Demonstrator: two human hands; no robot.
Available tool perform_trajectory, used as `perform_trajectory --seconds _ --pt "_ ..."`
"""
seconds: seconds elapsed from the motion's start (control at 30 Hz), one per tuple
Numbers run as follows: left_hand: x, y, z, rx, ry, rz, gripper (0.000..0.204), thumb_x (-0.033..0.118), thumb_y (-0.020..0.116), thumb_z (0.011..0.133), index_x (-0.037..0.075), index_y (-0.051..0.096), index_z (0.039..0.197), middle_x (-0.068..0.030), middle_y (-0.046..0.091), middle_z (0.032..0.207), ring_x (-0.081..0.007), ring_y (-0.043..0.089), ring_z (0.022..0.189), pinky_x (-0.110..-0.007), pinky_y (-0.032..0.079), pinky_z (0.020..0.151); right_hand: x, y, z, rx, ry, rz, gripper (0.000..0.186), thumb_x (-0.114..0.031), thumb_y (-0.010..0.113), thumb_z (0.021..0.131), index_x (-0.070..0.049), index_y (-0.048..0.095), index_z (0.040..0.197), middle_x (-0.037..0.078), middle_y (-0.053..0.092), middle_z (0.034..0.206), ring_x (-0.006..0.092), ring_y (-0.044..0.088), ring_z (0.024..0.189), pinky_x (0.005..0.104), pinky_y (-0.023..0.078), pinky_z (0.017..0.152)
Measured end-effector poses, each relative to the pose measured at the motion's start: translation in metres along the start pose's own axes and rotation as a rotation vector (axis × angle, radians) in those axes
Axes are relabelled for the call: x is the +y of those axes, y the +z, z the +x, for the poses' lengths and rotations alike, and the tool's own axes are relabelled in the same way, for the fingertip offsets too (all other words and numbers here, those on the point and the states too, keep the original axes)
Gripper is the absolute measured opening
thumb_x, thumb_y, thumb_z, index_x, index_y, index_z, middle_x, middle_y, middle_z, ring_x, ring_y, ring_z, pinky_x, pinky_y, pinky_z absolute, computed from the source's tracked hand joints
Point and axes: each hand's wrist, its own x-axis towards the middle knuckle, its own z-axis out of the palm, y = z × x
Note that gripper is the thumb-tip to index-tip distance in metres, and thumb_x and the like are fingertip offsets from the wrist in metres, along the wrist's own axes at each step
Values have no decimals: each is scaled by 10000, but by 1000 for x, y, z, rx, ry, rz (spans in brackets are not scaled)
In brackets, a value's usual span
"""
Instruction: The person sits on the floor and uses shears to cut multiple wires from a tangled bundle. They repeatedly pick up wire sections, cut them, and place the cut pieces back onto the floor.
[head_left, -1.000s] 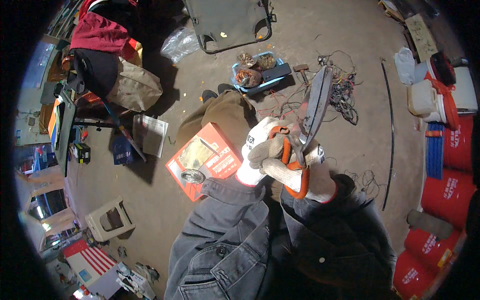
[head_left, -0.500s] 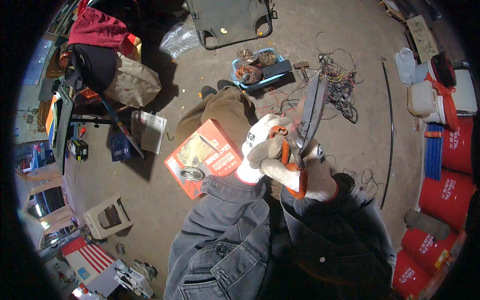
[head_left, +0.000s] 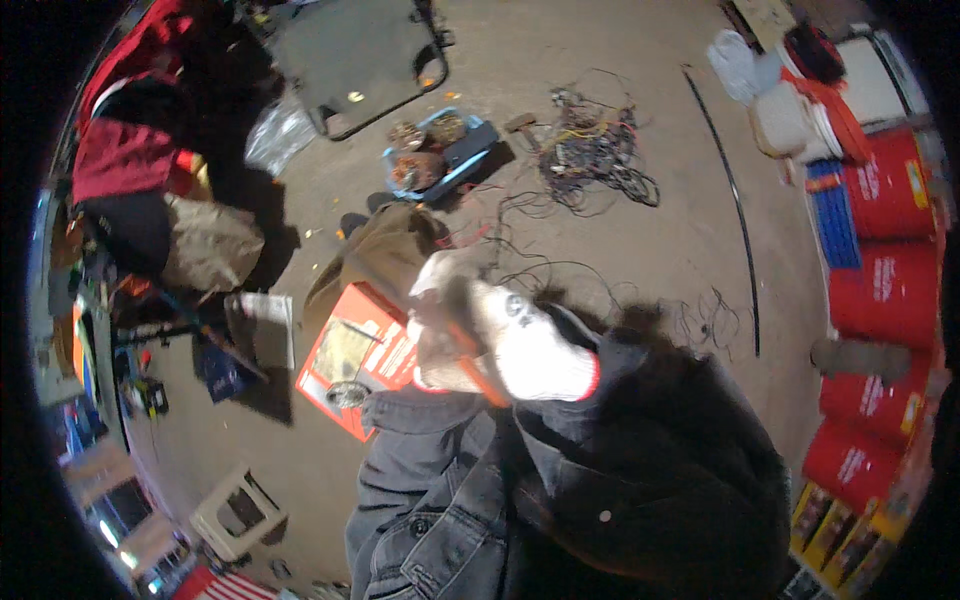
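Observation:
My right hand (head_left: pixel 535 345), in a white knit glove with a red cuff, reaches leftward across my left hand (head_left: pixel 436 362), also gloved. Both sit close together in front of my lap and are smeared by motion. Metal shears show only by an orange handle (head_left: pixel 480 368) running between the gloves; their blades are out of sight. The left glove is closed around that handle. The right fingers are too blurred to read. Just left of the hands lies a red-orange box (head_left: pixel 350 310) with a coil of grey wire (head_left: pixel 348 394) and a thin pointed piece on it.
Tangled wires (head_left: pixel 590 150) spread over the floor ahead, near a hammer (head_left: pixel 522 125) and a blue basket (head_left: pixel 465 180) of metal scraps. A long black rod (head_left: pixel 735 205) lies to the right, before red drums (head_left: pixel 885 285). A beige stool (head_left: pixel 238 512) lies at lower left.
My view has turned, shifting the scene leftward. Both hands have moved left toward the box. The shears' blades, raised and visible before, no longer show, and the right hand now covers more of the left.

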Motion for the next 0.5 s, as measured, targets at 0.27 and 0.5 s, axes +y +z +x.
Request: perform_trajectory --seconds 0.27,0.5 --pt "-6 -13 -34 6 -284 -253 437 298 489 929 -21 518 1227 -140 577 1180 -252 601 994 -337 501 849 9 27 -19 370 -228 -341 457 -157 612 874 72 482 1248 218 561 1149 303 591 1012 371 484 865" --pt "-26 -41 -41 489 -607 -393 412 262 504 936 -30 509 1226 -166 614 1131 -261 621 982 -347 518 809 38 25 -26 218 -653 -2227 352 -208 473 972 -7 520 1258 168 586 1207 266 587 1095 345 450 959"
